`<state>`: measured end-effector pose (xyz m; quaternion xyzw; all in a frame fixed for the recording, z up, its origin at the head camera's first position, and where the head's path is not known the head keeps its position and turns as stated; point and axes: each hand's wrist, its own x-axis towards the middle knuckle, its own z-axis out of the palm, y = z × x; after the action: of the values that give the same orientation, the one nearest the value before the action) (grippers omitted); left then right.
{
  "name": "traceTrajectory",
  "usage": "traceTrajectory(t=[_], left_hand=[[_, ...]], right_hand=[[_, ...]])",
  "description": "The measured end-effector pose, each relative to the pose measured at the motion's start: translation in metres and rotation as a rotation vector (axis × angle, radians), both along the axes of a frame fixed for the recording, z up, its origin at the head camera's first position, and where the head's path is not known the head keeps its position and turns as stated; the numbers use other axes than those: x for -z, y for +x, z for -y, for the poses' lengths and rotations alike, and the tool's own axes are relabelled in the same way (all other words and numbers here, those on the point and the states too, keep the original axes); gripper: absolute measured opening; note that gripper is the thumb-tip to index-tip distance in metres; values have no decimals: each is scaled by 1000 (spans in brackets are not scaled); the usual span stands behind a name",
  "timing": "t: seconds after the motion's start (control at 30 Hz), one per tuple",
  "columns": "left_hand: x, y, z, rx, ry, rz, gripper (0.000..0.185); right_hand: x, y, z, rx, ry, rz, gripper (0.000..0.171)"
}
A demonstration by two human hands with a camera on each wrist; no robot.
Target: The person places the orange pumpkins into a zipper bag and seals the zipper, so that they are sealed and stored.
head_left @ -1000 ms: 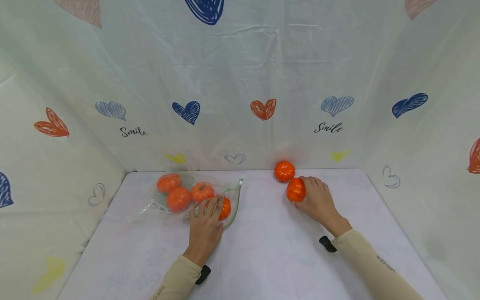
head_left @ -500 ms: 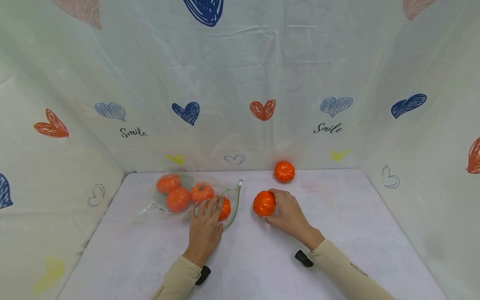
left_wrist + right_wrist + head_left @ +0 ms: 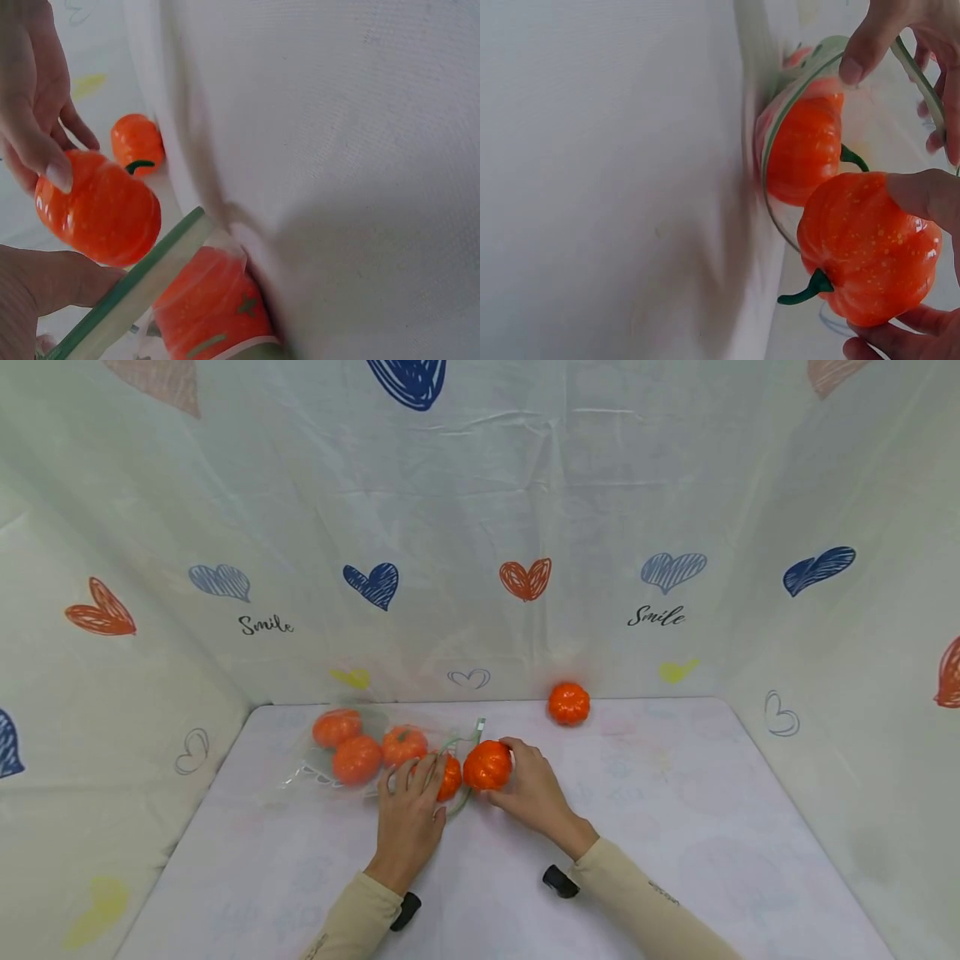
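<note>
Orange plastic pumpkin [image 3: 487, 765] gripped in right hand [image 3: 534, 790], right at the clear zip bag's [image 3: 352, 758] green-rimmed mouth; left hand [image 3: 408, 814] pinches it open.

Bright, even light; blurred, close wrist views.

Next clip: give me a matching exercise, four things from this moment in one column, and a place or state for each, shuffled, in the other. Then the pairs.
Things:
1. pumpkin in the right hand
2. lone pumpkin
3. clear zip bag
4. left hand

Places or states:
A. holds the bag's mouth open
B. lies at the table's far left with pumpkins inside
C. held at the bag's opening
D. sits alone by the back curtain

Pairs: 1-C, 2-D, 3-B, 4-A. The right hand grips its pumpkin.
</note>
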<state>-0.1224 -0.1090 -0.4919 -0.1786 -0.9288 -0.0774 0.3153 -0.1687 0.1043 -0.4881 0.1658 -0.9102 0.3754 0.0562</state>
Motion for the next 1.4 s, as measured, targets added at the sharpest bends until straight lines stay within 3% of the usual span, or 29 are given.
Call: traceTrajectory(t=[0.3,0.8,1.13,1.4], left_hand=[[1,0,-1,19,9,-4,92],[1,0,-3,44,7,-16,97],[4,0,-2,45,8,-23,97],[4,0,-3,41,1,-17,92]], right_hand=[[4,-4,17,36,-14,2,79],[14,0,42,62,-131,18,74],[28,-6,61,141,-166,-3,77],[34,-3,74,183,-100,-110,69]])
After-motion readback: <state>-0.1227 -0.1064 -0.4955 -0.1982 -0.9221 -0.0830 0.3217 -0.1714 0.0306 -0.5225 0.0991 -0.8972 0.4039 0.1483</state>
